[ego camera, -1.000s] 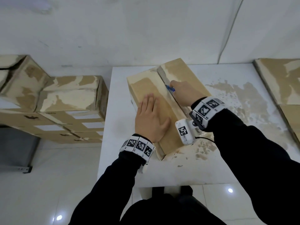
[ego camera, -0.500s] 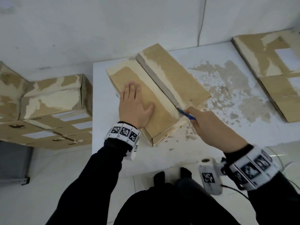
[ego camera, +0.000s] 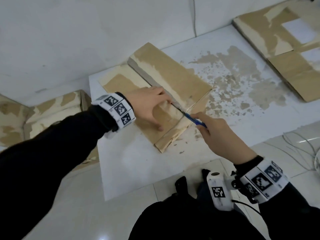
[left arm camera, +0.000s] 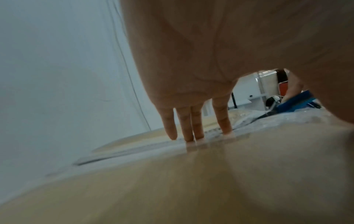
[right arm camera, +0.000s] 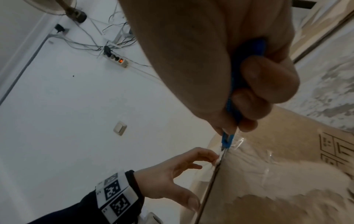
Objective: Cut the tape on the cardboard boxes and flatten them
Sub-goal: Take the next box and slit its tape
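Observation:
A worn cardboard box lies on the white table, its taped centre seam running from far left to near right. My left hand rests on the left flap, straight fingers touching the box top at the seam. My right hand grips a blue utility knife at the near end of the seam. In the right wrist view the knife points down, its blade in the seam just beside the left hand. Clear tape wrinkles over the box there.
Flattened cardboard lies at the table's far right. More boxes are stacked on the floor left of the table. Torn paper residue marks the tabletop. Cables and a power strip lie on the floor at the right.
My right hand has drawn the knife along the seam from the far part to the near end. My left hand slid from flat on the left flap to the seam.

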